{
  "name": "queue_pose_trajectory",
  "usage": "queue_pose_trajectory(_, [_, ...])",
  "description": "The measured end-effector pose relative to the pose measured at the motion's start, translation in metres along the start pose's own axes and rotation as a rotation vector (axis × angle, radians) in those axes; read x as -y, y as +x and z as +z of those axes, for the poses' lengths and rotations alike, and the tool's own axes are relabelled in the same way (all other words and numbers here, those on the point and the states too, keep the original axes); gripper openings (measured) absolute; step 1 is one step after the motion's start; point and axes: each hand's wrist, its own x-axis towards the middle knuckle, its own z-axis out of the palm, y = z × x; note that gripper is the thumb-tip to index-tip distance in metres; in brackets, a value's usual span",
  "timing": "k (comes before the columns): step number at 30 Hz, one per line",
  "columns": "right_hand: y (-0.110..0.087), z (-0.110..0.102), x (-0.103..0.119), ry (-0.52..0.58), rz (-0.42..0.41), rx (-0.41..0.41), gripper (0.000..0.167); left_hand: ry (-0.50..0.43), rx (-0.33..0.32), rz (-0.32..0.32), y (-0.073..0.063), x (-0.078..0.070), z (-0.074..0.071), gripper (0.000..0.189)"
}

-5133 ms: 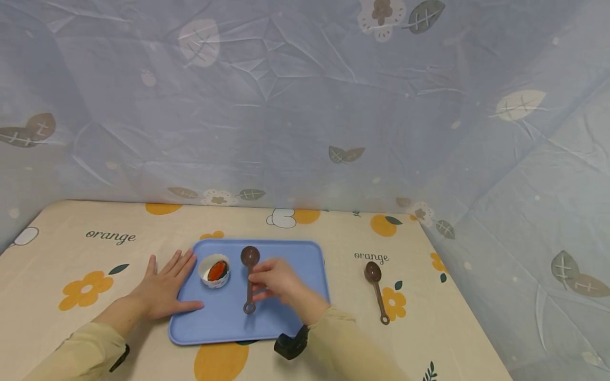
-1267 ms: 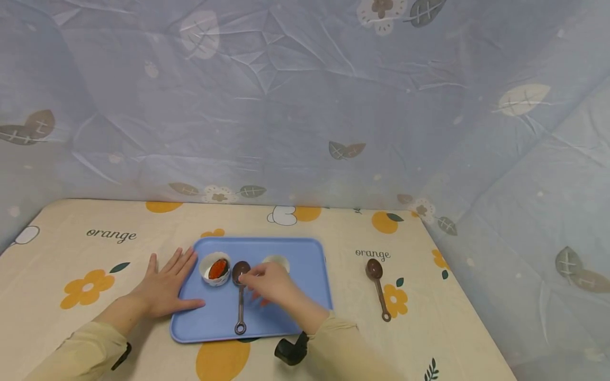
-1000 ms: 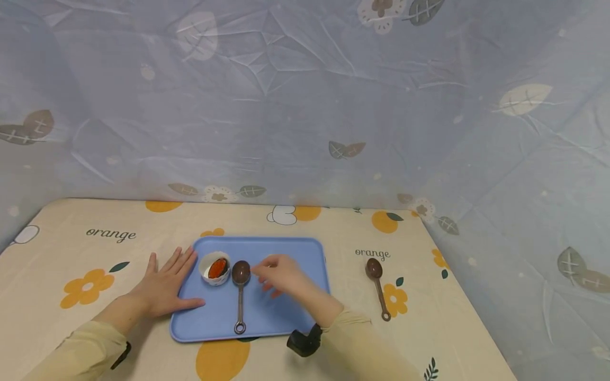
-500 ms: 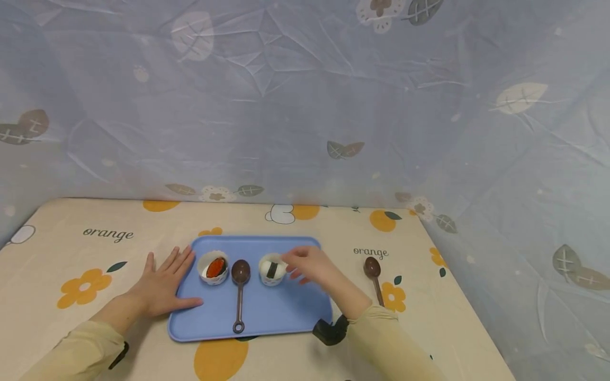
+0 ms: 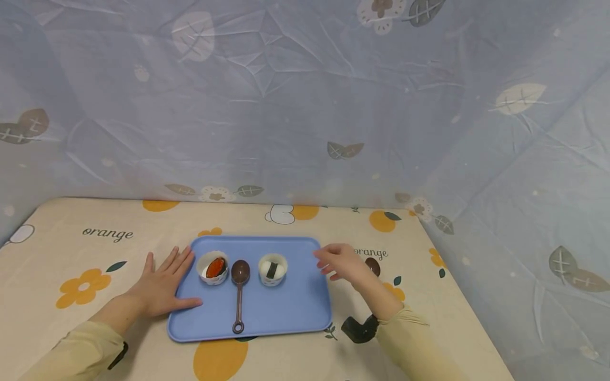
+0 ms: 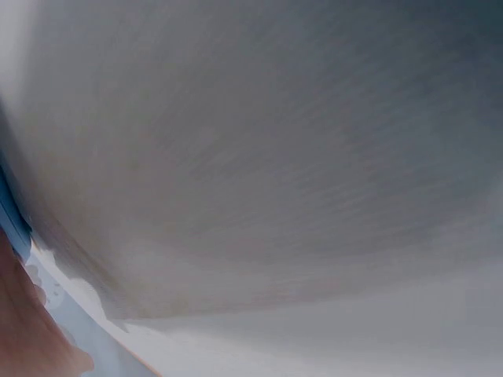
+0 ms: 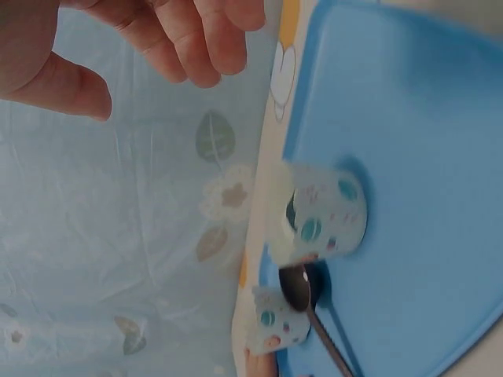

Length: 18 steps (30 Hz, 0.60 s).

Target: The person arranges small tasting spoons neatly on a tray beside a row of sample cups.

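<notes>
My left hand [image 5: 159,288] lies with fingers spread on the left edge of the blue tray [image 5: 286,317]. A brown spoon [image 5: 240,272] rests on the tray, its bowl toward the back. Left of it stands a small white cup [image 5: 205,262] holding a toy-like sushi piece with orange-red topping [image 5: 216,268]. To its right, another white cup [image 5: 272,280] contains a white rice piece with a black strip [image 5: 272,270]. Over the tray's right edge hovers my right hand [image 5: 348,264], fingers loosely bent, nothing between them. The left wrist view is mostly blurred.
A second brown spoon [image 5: 373,266] lies on the patterned tablecloth [image 5: 143,217] right of the tray, mostly hidden behind my right forearm. A hanging cloth [image 5: 295,106] closes off the back and right side.
My right hand, which held the spoon over the tray, has laid it between the two cups and let go. It has since moved right, uncovering the right cup. My left hand stays put.
</notes>
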Motion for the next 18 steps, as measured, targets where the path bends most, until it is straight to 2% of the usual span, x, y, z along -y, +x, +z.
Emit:
queue_pose_trajectory(8, [-0.001,-0.026,-0.016,-0.040,0.060,-0.044,0.036,0.002,0.000,0.002,0.000,-0.001,0.000,0.112])
queue_pose_trajectory(18, [-0.003,-0.053,-0.039,-0.012,0.100,-0.050,0.044,0.002,0.006,0.002,0.000,0.000,0.000,0.112])
